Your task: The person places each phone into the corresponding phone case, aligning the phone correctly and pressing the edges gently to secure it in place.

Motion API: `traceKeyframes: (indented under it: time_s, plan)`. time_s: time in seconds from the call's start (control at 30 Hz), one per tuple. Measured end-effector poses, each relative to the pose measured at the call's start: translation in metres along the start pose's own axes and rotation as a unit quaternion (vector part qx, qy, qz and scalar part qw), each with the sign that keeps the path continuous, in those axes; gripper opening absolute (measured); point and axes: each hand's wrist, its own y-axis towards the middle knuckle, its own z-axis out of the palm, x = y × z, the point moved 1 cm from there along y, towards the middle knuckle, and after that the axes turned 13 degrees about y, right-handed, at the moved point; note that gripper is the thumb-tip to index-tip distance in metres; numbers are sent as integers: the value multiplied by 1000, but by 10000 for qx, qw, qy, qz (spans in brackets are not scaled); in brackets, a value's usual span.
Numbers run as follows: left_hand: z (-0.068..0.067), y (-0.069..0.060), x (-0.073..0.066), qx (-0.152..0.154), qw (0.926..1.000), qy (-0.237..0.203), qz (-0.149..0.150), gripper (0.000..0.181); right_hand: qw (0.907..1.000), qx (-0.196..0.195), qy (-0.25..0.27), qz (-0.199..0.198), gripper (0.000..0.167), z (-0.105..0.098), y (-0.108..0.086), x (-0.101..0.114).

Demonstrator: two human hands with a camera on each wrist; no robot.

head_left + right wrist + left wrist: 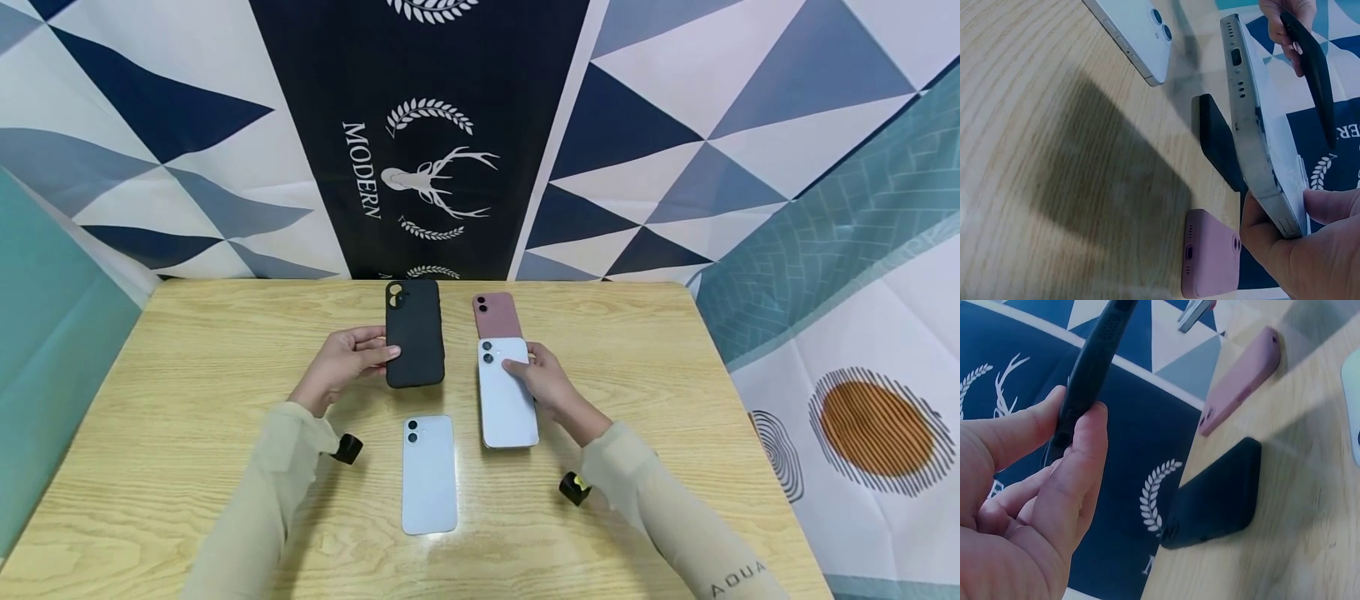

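Note:
My left hand (pixel 341 362) pinches a black phone case (pixel 417 337) between thumb and fingers, raised off the table; wood colour shows through its camera opening. In the left wrist view the case (pixel 1088 369) appears edge-on. My right hand (pixel 551 383) grips a white phone (pixel 506 408) by its upper right edge, its twin-camera back facing up. The right wrist view has this phone (pixel 1260 131) tilted above the table, bottom port visible. A second white phone (pixel 429 483) lies back up, nearer me.
A pink-cased phone (pixel 497 314) lies at the back, partly covered by the held white phone. Another black-cased item (pixel 1216 494) lies beside it, hidden in the head view. Patterned cloth (pixel 450 167) rises behind the wooden table (pixel 225 367).

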Motion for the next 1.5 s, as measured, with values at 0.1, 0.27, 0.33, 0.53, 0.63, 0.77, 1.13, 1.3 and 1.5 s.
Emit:
traceKeyframes:
  time_s: [0.1, 0.27, 0.33, 0.53, 0.63, 0.77, 1.13, 1.3, 1.5]
  plan:
    - [5, -2, -3, 41, 10000, -8, 2, 60, 10000, 8, 77, 13, 50, 2, 0, 3]
    - [14, -5, -7, 188, 9998, -32, 86, 60, 9999, -25, 111, 64, 50, 6, 2, 8]
    - [17, -6, -9, 244, 9997, 1, 98, 60, 9999, -39, 139, 71, 51, 7, 4, 9]
    - [20, -5, -12, 238, 9997, 21, 85, 58, 9997, -45, 234, 49, 52, 10, 8, 11]
    - [20, -5, -12, 213, 9997, 13, 77, 58, 9997, -43, 231, 69, 53, 11, 9, 13]
    - [20, -7, -13, 226, 9997, 46, 107, 58, 9996, -33, 258, 108, 52, 12, 8, 16]
    - [25, -10, -18, 281, 9995, -47, 147, 58, 9993, 129, 347, -25, 51, 15, 7, 22]
    - [29, -13, -21, 296, 9995, -40, 140, 56, 9992, 130, 375, -71, 52, 18, 7, 24]
    - [33, -14, -23, 399, 9990, -63, 186, 58, 9990, 149, 417, -98, 51, 21, 7, 27]
